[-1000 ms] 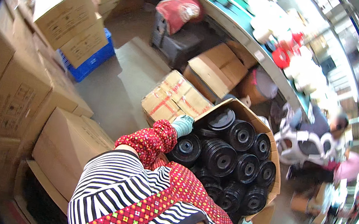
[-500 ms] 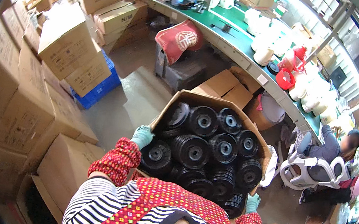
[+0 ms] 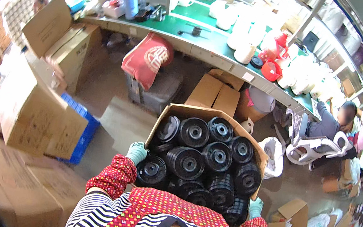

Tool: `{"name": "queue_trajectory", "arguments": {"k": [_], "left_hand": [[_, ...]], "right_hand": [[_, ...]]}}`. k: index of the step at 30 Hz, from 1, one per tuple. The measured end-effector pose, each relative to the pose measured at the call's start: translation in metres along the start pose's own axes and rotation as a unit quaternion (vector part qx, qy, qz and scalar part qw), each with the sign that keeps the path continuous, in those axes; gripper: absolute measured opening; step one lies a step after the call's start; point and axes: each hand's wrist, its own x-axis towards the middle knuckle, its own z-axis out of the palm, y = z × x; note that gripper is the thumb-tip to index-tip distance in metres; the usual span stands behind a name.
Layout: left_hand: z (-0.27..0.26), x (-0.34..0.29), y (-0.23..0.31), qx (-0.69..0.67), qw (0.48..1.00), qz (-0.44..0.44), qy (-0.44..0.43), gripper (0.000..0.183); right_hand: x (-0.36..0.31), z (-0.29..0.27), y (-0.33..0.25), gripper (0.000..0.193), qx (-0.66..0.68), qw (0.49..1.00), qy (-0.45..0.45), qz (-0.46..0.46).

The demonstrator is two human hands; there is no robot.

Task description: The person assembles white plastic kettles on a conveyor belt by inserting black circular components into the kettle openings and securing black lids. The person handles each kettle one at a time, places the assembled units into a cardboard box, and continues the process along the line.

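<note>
I carry an open cardboard box (image 3: 177,110) against my chest, filled with several black round discs (image 3: 189,161) stacked in piles. My left hand (image 3: 137,152), in a teal glove with a red patterned sleeve, grips the box's left side. My right hand (image 3: 255,207), gloved the same way, holds the box's lower right corner. The box's near wall is hidden under the discs and my apron.
Stacked cardboard cartons (image 3: 35,115) and a blue crate (image 3: 83,129) stand to my left. Ahead runs a long green workbench (image 3: 211,42) with white and red containers. A red-covered stool (image 3: 147,59) and flat boxes (image 3: 215,92) lie in front. A seated person (image 3: 335,122) is at right.
I have turned and walked with the box: the workbench and red-covered stool now lie nearer and straight ahead. Both hands kept their grip on the box.
</note>
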Motion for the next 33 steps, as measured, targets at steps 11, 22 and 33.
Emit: {"name": "queue_trajectory", "arguments": {"k": [11, 22, 33], "left_hand": [[-0.091, 0.146, 0.029, 0.115, 0.968, 0.221, -0.019, 0.034], [-0.097, 0.333, 0.070, 0.134, 0.909, 0.373, -0.133, 0.037], [-0.199, 0.478, 0.082, 0.189, 0.829, 0.488, -0.198, 0.041]], "right_hand": [[-0.179, 0.085, -0.046, 0.045, -0.026, 0.975, -0.007, 0.220], [-0.264, 0.066, -0.218, 0.052, -0.038, 0.914, 0.004, 0.404], [-0.352, 0.106, -0.432, 0.060, -0.087, 0.861, -0.048, 0.499]]}}
